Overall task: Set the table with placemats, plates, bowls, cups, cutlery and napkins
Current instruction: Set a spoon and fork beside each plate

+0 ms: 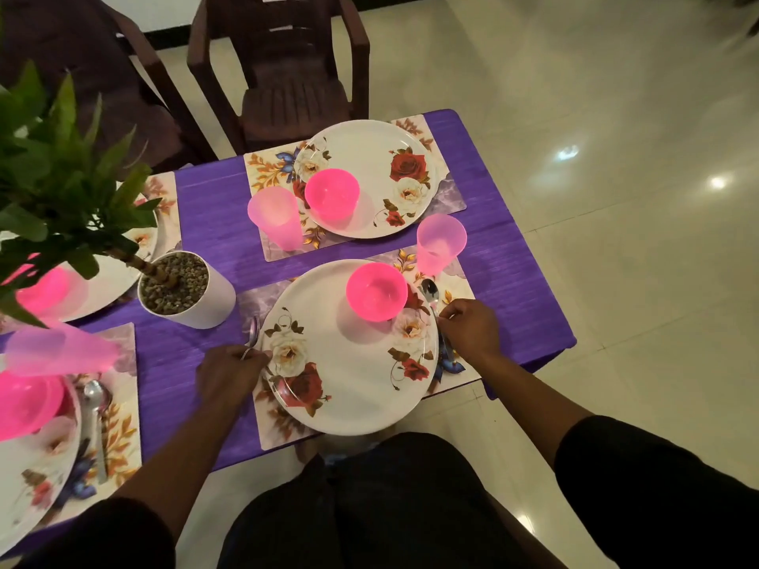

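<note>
The plate [349, 355] in front of me is white and round, with red and cream roses printed near its left and right edges. It lies on a flowered placemat [451, 289] at the near right part of the table [197, 223], which has a purple cloth. On the far side of this plate stands a bright pink bowl [377, 292]. A pale pink cup [440, 242] stands on the far right corner of the placemat, just beside the bowl.

My right hand [470, 328] has its fingers curled on the handle of a steel spoon [430, 291], which lies on the placemat along the right edge of the plate, with its bowl end pointing far. My left hand [230, 373] pinches the handle of a second piece of cutlery [251, 336] at the left edge of the plate; I cannot tell if it is a spoon or a fork.

Farther on the table there is a second setting: a same flowered plate [369, 178] with a pink bowl [332, 195] on it and a pink cup [276, 217] at its left. A brown chair [283, 67] stands behind it. At the left stands a white pot [187, 289] with pebbles and a green plant [61, 166]. At the near left edge I see another plate [33, 466] with a spoon [96, 425] beside it.
</note>
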The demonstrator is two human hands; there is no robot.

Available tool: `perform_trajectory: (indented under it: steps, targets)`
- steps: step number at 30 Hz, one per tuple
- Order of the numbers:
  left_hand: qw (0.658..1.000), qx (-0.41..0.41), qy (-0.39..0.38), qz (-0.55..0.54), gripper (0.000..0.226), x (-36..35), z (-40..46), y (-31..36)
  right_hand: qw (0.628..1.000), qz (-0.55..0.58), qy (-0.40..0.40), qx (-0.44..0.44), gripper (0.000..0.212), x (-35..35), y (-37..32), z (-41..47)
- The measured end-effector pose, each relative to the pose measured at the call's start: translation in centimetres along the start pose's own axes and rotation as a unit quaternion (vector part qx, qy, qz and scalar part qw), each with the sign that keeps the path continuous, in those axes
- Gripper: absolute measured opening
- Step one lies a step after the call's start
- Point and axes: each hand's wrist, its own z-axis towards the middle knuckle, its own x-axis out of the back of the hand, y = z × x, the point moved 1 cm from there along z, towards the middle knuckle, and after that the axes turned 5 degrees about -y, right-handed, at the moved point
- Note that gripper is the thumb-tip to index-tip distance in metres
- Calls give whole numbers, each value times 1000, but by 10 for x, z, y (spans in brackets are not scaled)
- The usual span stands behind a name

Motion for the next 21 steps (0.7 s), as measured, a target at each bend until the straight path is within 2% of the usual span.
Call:
perform_trajectory:
  steps: [6, 13, 18, 21]
  targets:
    - [1000, -9, -12, 16, 28, 0, 1, -2, 1000, 6, 5, -1, 10, 0, 1, -1]
    - [1000, -10, -23, -16, 30, 0, 3, -5, 1000, 10, -1, -4, 11, -1, 2, 1]
    - [1000, -9, -23, -14, 30, -1, 3, -6, 999, 33, 5, -6, 22, 2, 3, -1]
    - [999, -7, -19, -25, 29, -2, 3, -8, 999, 30, 13, 16, 17, 5, 3, -4]
